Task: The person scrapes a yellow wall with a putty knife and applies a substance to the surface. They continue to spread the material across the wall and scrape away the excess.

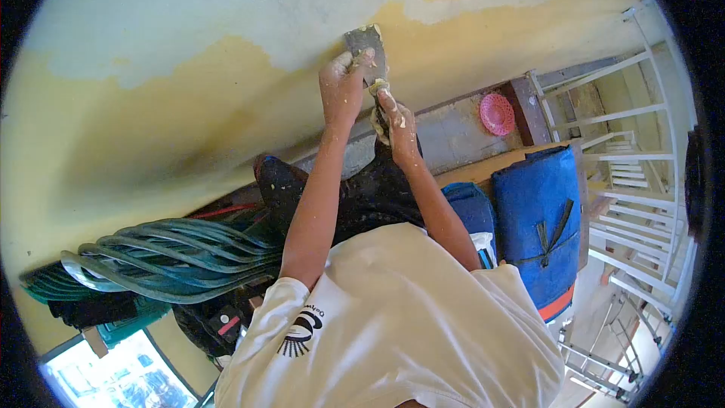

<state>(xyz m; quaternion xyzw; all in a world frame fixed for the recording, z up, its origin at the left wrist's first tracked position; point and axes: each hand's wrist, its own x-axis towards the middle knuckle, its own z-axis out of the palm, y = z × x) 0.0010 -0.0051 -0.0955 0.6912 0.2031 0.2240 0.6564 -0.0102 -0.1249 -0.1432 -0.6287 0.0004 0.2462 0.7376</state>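
A putty knife (370, 49) with a wide, flat metal blade is held up in front of the wall. My right hand (400, 127) is closed around its handle, the thumb lying along the top. My left hand (343, 87) pinches the blade, with its thumb on the flat face and the other fingers curled. Pale yellowish flecks cling to the blade, the handle and both hands. Behind the blade stands the wall (196, 83), part yellow paint and part bare whitish patches with ragged borders.
Coiled green hose (181, 257) and a black bag (208, 325) sit to the left. A pink basket (497, 114) rests by the wall's foot. Right of me lie a folded blue tarp (538, 219) and a white railing (630, 157), with a metal ladder (600, 363) lower down.
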